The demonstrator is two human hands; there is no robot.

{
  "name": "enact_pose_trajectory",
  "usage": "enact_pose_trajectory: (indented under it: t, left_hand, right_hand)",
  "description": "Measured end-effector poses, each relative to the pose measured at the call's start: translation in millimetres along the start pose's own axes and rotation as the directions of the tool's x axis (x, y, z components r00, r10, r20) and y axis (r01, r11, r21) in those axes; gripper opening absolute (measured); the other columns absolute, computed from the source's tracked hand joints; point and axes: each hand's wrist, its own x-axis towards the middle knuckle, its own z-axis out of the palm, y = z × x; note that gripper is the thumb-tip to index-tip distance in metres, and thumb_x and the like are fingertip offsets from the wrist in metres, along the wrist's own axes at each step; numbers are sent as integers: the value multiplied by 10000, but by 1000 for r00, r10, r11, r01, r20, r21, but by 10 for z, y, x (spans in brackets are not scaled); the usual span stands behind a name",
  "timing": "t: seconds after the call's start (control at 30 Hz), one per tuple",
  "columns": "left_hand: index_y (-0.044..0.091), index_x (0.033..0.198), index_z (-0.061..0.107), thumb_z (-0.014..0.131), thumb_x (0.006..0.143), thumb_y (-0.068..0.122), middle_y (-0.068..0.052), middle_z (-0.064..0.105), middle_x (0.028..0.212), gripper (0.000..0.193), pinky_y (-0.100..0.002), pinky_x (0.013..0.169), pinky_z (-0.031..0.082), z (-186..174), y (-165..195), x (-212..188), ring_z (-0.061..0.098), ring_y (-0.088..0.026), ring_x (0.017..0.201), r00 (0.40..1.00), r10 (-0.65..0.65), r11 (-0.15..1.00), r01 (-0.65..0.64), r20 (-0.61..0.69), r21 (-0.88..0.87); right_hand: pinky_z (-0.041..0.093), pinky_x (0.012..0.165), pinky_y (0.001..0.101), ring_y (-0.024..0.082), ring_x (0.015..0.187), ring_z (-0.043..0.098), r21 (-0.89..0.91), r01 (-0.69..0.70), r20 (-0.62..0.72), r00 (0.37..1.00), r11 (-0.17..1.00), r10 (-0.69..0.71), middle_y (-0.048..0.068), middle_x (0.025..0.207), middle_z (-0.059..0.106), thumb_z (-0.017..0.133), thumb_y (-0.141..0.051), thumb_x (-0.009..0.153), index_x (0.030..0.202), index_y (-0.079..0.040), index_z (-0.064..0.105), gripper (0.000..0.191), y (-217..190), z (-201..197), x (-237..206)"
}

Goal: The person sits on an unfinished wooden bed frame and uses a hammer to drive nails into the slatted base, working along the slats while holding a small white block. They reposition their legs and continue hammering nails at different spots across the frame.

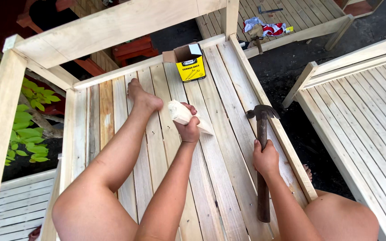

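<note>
Hammer (262, 151) position: lying lengthwise along the slats of the slatted wooden frame (228, 178), near the right side rail (273, 125). Its dark handle runs from the near end toward the far end, with the metal head pointing away from the person. The right hand (266, 159) is closed around the handle at about mid-length, fingers fully wrapped. Handle end sticks out behind the hand, toward the person.

Wooden wedge (185, 115) position: further up the frame, near the centre slats. The left hand (188, 127) grips it with fingers curled shut around its middle. The blunt pale end sticks up and to the left; the thin tapered end points down to the right and appears to meet the slats.

Bare foot (143, 96): planted on the slats just to the left of the wedge, with the knee raised in the near foreground.

Far end: an open yellow cardboard box (190, 66) stands on the slats against the cross rail (126, 71). Beyond it, a second slatted frame (300, 18) carries another hammer (258, 41) and a bundle of cloth (264, 27). A third frame (367, 107) lies to the right.
</note>
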Motion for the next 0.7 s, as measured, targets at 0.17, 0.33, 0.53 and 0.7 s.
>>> enact_pose_trajectory:
  t: [0.17,0.33,0.53,0.7]
  left_hand:
    - [45,988,502,500,651,-75,-50,537,867,358,-282,723,464,109,-59,4,530,-151,807,997,-70,997,70,-10,-19]
    - [51,904,535,524,665,-72,-36,562,798,269,-291,550,449,219,-85,477,535,-135,657,972,-214,975,218,-100,41]
    - [38,830,546,559,657,-70,-40,565,714,204,-314,509,418,236,-184,766,529,-146,592,913,-320,924,360,-254,131]
    - [26,828,546,569,652,-70,-34,553,726,202,-312,548,437,133,-270,471,533,-141,617,915,-283,936,329,-288,127]
  right_hand:
    - [541,522,467,325,476,665,-53,-6,-16,1000,999,5,184,607,646,558,-363,1030,967,8,513,380,15,53,-6]
    - [549,731,519,438,712,708,-182,47,-69,996,982,-61,256,746,695,570,-409,1012,999,-15,552,394,151,148,67]
    - [534,793,543,477,811,699,-254,75,-84,992,964,-99,279,799,709,582,-416,1004,1010,-17,558,400,177,200,127]
    - [575,656,505,404,614,724,-150,-20,-34,999,989,16,250,729,698,565,-392,1010,1003,-8,534,386,147,166,76]
